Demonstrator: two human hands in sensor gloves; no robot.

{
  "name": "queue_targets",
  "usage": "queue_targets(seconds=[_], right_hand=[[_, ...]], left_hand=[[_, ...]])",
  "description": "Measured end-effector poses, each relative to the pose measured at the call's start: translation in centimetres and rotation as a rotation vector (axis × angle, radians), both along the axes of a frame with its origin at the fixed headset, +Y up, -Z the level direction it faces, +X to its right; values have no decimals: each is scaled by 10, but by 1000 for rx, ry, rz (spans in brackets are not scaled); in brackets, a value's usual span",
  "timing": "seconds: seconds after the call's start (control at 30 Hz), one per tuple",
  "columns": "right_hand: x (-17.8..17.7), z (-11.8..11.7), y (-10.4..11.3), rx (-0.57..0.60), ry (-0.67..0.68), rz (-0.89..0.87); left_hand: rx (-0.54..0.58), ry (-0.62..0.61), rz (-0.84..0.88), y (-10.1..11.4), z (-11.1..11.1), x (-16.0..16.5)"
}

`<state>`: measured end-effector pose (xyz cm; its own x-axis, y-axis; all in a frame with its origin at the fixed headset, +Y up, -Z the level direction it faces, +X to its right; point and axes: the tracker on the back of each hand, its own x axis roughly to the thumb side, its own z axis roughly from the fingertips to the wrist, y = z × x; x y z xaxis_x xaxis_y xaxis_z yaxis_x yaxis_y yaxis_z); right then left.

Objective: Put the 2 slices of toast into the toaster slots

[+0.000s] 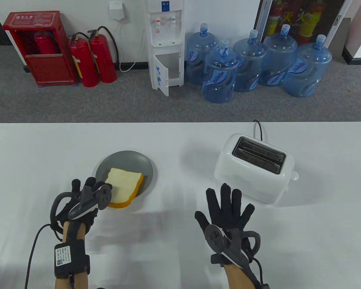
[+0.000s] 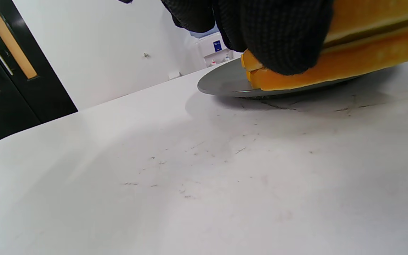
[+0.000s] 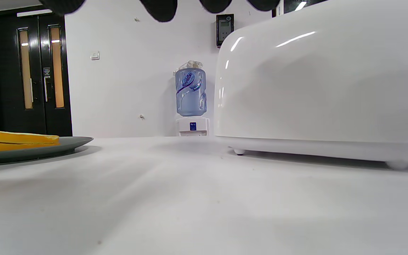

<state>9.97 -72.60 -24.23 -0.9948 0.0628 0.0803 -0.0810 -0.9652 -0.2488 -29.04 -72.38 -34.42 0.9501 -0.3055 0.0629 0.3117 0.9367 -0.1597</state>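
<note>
The left hand [image 1: 88,198] pinches the near-left corner of the stacked toast slices [image 1: 124,188] on the grey plate [image 1: 144,168]; the toaster [image 1: 255,167] lies rightward, nearer the flat, empty right hand [image 1: 228,210].

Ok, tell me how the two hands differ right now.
The left hand is at the gray plate, its fingers curled onto the edge of the stacked toast slices; the right hand touches nothing. The left hand's fingers are bent, the right hand's straight and spread. The right hand sits near the white toaster, the left far from it. Both wear black sensor gloves with a tracker on the back.
</note>
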Motion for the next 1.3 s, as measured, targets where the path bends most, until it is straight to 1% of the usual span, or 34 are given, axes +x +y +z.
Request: queue_targets(seconds=[0.17,0.43,0.67,0.83,1.07,1.27,1.3], right_hand=[[0,0,0,0,-2,1],[0,0,1,-3,-2,-2],[-1,0,2,-2,-1,0],[0,0,1,-9,-2,-1],[0,0,1,-8,-3,-6],[-2,0,0,-24,4,3],[-3,0,-1,-25,6,3]], left_hand=[[-19,18,39,2,-1,-3],[-11,31,9,7,-4,1],[14,67,19,10,-6,6],[42,84,57,14,-7,10],[-2,102,66,17,-10,10],[95,107,93,19,-11,12],[96,115,101,20,-11,12]])
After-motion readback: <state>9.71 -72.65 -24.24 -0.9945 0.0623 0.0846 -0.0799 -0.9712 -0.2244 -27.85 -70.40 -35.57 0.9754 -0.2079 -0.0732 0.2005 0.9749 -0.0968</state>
